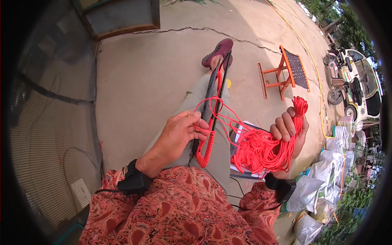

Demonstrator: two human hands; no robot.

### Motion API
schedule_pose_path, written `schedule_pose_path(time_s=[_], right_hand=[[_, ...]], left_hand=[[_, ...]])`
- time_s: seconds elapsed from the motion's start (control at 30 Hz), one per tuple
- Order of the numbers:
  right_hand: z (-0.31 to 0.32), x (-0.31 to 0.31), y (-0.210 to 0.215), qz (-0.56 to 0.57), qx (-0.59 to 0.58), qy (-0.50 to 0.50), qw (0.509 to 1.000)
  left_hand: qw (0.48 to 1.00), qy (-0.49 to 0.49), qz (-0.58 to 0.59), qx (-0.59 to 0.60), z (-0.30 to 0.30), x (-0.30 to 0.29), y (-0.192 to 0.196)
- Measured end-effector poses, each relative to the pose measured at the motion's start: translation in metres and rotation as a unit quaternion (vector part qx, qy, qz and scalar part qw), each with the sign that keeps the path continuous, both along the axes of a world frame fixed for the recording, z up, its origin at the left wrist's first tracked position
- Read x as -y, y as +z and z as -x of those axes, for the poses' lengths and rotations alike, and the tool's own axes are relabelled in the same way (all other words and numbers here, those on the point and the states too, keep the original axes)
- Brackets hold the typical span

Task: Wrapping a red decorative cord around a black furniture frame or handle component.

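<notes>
Our left hand [176, 134] pinches red cord [236, 121], fingers nearly closed; right hand [286, 130], three o'clock, fingers curled round hank [282, 150], likely against tangles; thigh [222, 161] props cord-wrapped frame [210, 87]

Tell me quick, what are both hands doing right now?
Left hand: closed, pinching red cord.
Right hand: closed, holding a thick bunch of red cord.

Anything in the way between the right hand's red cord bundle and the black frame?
No solid obstacle visible. Loose red strands span the gap between the red cord bundle in the right hand and the black frame; the left hand is across the frame.
</notes>
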State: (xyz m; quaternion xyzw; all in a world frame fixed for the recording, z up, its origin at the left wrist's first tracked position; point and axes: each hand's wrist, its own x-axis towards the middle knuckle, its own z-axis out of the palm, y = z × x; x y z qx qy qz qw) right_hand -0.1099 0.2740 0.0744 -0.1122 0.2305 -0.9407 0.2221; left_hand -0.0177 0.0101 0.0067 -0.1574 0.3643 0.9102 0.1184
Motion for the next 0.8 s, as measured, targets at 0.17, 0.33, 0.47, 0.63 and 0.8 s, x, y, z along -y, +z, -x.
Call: schedule_pose_path(time_s=[0.17, 0.33, 0.47, 0.63, 0.8], right_hand=[[-0.039, -0.095, -0.035, -0.179, 0.038, -0.163, 0.97], [-0.087, -0.151, -0.082, -0.516, 0.133, -0.118, 0.838], [-0.081, -0.095, -0.1, -0.652, 0.06, -0.135, 0.744], [-0.055, 0.008, -0.067, -0.379, 0.028, -0.019, 0.925], [-0.061, 0.052, -0.063, -0.377, 0.023, 0.095, 0.921]], left_hand=[[0.988, -0.099, -0.119, -0.002, -0.006, -0.009, 0.003], [0.988, -0.116, -0.106, -0.012, -0.007, -0.022, 0.007], [0.989, -0.118, -0.088, 0.003, -0.006, -0.032, 0.009], [0.991, -0.123, -0.036, 0.042, -0.01, -0.027, 0.015], [0.993, -0.097, 0.03, 0.056, -0.014, -0.026, 0.008]])
